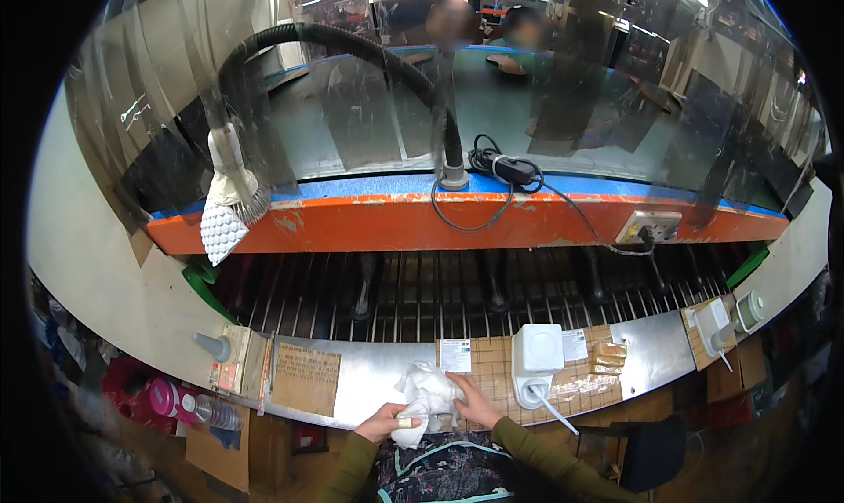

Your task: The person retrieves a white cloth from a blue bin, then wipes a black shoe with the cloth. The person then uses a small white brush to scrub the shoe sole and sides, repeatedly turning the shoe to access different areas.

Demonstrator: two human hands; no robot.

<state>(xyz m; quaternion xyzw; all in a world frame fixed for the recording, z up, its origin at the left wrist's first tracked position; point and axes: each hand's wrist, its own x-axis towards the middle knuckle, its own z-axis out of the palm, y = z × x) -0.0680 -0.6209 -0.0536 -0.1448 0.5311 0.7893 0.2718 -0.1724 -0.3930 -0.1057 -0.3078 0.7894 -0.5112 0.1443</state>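
Crumpled white cloth [425, 394]: left of the square white container [538, 349], over the near edge of the bench [387, 375]. Left hand [378, 422]: fingers pinching cloth's lower-left part. Right hand [475, 404], between cloth and container: fingers curved against cloth; firmness of grip cannot be told. Progress (judged): cloth taken up, handling underway; not yet smoothed or set down.

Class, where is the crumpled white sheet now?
Low and central in the head view, the crumpled white sheet is in the left hand, right hand against it, over the near edge of the metal counter.
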